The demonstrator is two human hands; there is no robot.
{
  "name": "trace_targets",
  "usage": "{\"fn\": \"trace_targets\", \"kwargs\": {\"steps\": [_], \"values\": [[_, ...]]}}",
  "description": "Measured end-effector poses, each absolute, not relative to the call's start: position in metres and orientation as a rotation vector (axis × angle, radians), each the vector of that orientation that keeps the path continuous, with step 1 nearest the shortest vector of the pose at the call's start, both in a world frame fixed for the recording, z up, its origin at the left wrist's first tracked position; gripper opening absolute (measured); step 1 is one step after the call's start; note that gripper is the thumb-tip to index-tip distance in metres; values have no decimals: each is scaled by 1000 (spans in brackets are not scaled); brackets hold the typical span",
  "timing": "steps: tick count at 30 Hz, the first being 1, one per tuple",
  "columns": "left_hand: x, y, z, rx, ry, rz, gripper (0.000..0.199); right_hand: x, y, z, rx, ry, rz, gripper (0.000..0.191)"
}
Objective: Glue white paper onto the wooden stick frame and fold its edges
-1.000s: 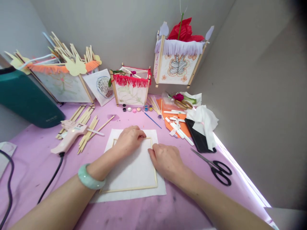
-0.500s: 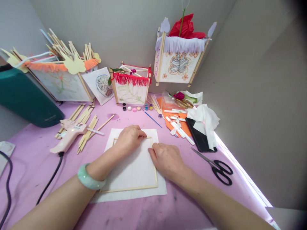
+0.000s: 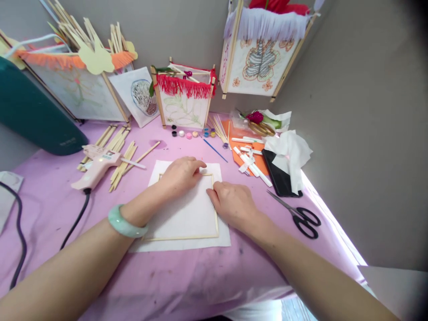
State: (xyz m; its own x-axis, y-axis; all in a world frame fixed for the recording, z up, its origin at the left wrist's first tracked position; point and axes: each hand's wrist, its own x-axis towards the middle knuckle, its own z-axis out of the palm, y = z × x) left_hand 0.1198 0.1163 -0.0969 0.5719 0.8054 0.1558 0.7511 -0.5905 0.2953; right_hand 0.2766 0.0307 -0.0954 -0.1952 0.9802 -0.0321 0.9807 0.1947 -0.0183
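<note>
A thin wooden frame (image 3: 187, 237) lies flat on a white sheet (image 3: 224, 240) at the middle of the table. My left hand (image 3: 182, 176) rests over the far bar of the frame, thumb and forefinger a little apart at that bar. On the right bar, near the far right corner, my right hand (image 3: 233, 203) has its fingers closed, the thumb on the inner side. Most of the frame's left bar is hidden beneath my left hand and forearm.
A pink glue gun (image 3: 100, 168) and wooden sticks (image 3: 123, 167) lie at left. Scissors (image 3: 297, 213), a black phone (image 3: 277, 174) and white markers (image 3: 252, 165) are at right. Decorated lanterns (image 3: 183, 104) stand behind small paint pots (image 3: 189, 135).
The view has tilted downward, so the table's things appear higher. My left thumb and forefinger have parted slightly at the far bar; my right hand stays on the right bar.
</note>
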Motion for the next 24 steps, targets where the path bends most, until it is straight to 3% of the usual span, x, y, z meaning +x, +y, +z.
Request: {"fn": "trace_targets", "kwargs": {"steps": [8, 15, 24], "values": [[95, 53, -48, 2623, 1263, 395, 11, 278, 28, -97, 1983, 2440, -30, 37], [94, -29, -92, 2397, 1322, 565, 11, 277, 27, -99, 1997, 2440, -34, 37], [105, -41, -106, 2343, 1483, 703, 14, 277, 27, -101, 1992, 2456, 9, 38]]}}
